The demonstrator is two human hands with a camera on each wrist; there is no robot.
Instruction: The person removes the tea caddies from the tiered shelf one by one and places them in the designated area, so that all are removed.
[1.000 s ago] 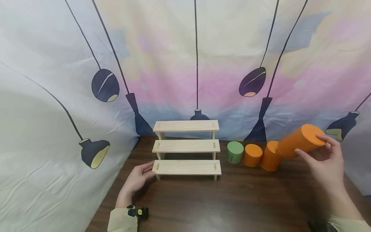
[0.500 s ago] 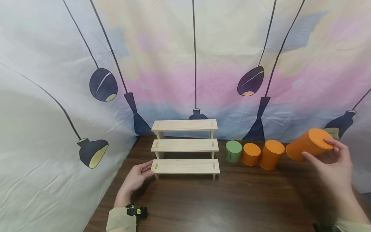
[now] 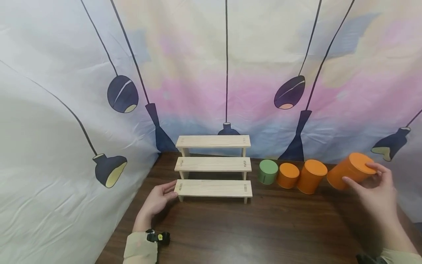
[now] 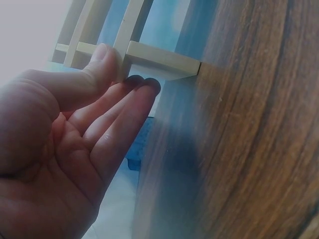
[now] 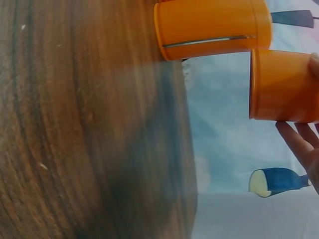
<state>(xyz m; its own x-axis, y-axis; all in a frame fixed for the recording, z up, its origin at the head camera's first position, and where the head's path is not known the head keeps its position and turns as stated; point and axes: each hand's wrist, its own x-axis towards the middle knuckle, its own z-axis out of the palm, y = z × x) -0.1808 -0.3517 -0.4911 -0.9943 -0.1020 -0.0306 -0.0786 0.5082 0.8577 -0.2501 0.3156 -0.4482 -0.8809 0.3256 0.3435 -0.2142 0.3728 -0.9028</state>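
Hands, head view: my right hand [image 3: 379, 194] grips a tilted orange canister [image 3: 351, 170] by its upper end, lifted off the bench [image 3: 263, 227] at the far right; my left hand [image 3: 155, 203] lies flat and relaxed, fingertips touching the left end of the lowest step of a three-step wooden riser [image 3: 213, 167].
Row, head view: a green tin [image 3: 267, 171], a short orange tin [image 3: 288, 175] and a taller orange tin [image 3: 311, 176] stand upright just right of the riser, near one another.
Why, as I judge it: my left steadies the riser; the tilt comes from my grasp at the top.
Left wrist view: my straight fingers [image 4: 124, 107] rest against the riser's leg [image 4: 159, 59], holding nothing.
Right wrist view: my fingers [image 5: 299, 144] wrap the held canister [image 5: 281, 84], apart from the neighbouring orange tin [image 5: 212, 27], which stands on the bench [image 5: 89, 124].
Writing: none readable; the backdrop [image 3: 211, 73] shows printed hanging lamps only.
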